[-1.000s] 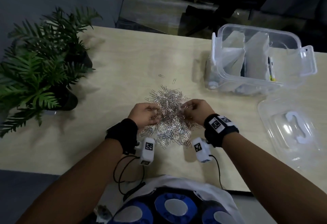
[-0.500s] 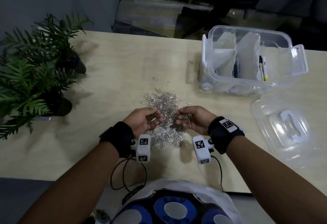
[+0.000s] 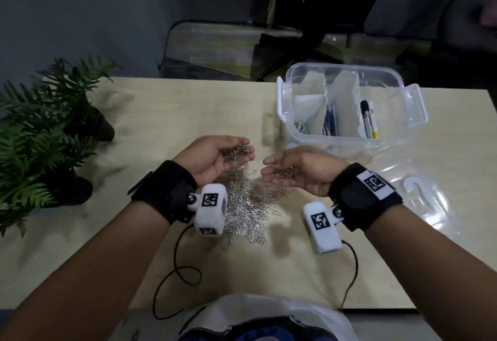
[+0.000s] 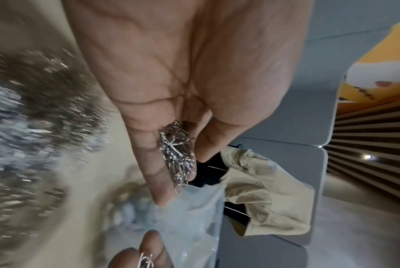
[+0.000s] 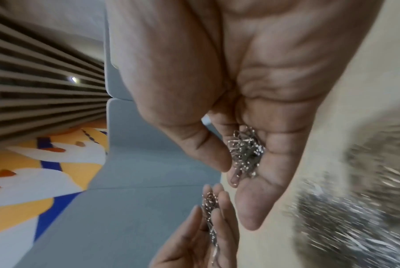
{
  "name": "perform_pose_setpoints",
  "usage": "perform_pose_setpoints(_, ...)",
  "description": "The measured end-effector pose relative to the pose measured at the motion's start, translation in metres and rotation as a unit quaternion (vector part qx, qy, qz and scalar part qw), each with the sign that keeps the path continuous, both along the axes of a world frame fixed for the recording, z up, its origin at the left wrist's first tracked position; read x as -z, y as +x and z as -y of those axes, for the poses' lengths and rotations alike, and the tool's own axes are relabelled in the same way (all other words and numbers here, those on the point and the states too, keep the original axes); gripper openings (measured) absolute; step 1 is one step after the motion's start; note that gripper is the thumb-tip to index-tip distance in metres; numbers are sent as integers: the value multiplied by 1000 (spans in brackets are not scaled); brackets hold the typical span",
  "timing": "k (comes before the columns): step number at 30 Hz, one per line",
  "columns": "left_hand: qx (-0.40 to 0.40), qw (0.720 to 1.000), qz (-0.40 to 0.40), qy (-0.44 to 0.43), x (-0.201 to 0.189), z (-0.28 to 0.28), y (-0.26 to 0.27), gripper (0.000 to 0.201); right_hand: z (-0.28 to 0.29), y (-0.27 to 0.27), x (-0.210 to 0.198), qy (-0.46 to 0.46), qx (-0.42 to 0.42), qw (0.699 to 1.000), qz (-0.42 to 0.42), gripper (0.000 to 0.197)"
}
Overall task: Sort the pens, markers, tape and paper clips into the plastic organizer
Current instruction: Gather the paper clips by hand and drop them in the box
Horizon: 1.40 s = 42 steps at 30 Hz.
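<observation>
A heap of silver paper clips (image 3: 250, 203) lies on the wooden table in front of me. My left hand (image 3: 215, 156) is raised just above the heap, palm up and cupped, gripping a bunch of paper clips (image 4: 177, 154) between fingers and thumb. My right hand (image 3: 295, 172) is beside it, also palm up, thumb pressing a smaller bunch of clips (image 5: 245, 150) against the fingers. The clear plastic organizer (image 3: 282, 104) stands far right of the hands, with markers (image 3: 369, 122), pens (image 3: 330, 122) and tape rolls (image 3: 302, 126) in separate compartments.
The organizer's clear lid (image 3: 435, 200) lies flat on the table to the right of my right wrist. Two potted ferns (image 3: 45, 136) stand at the table's left edge. Wrist camera cables (image 3: 177, 281) hang over the near edge. A chair (image 3: 215, 47) stands behind the table.
Both hands have risen off the heap and turned palm up, each carrying a bunch of clips. The heap now lies below and behind the fingers.
</observation>
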<state>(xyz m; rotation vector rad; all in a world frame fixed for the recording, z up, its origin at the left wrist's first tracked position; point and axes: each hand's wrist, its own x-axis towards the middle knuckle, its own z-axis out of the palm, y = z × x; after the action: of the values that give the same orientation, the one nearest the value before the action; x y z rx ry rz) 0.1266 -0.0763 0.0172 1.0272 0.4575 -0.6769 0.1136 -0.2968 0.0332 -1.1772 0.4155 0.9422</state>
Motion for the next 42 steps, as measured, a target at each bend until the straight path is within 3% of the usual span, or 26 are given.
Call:
perform_pose_setpoints(9,59,996,64,26,-69,64,102,24,65,96,-54,13,142,988,56,34)
perform_pose_setpoints(17,87,980,90,156,-59,122,152,31,68,142,-34,-47,234,969,71,21)
perform_pose_setpoints(21,107,953,134,250,-49,138,161,33,66,153,-18,-43,260,963,61,24)
perform_pose_setpoints(25,117,928,153,318,-43,144,170,37,69,160,-9,-63,268,960,56,19)
perform_pose_setpoints(31,136,911,173,349,-43,146,174,37,72,162,-3,-79,260,961,52,23)
perform_pose_setpoints(39,145,907,187,348,-48,147,170,35,71,154,-10,-91,210,970,86,21)
perform_pose_setpoints(42,136,913,204,325,-55,141,164,24,69,146,-17,-92,212,967,107,21)
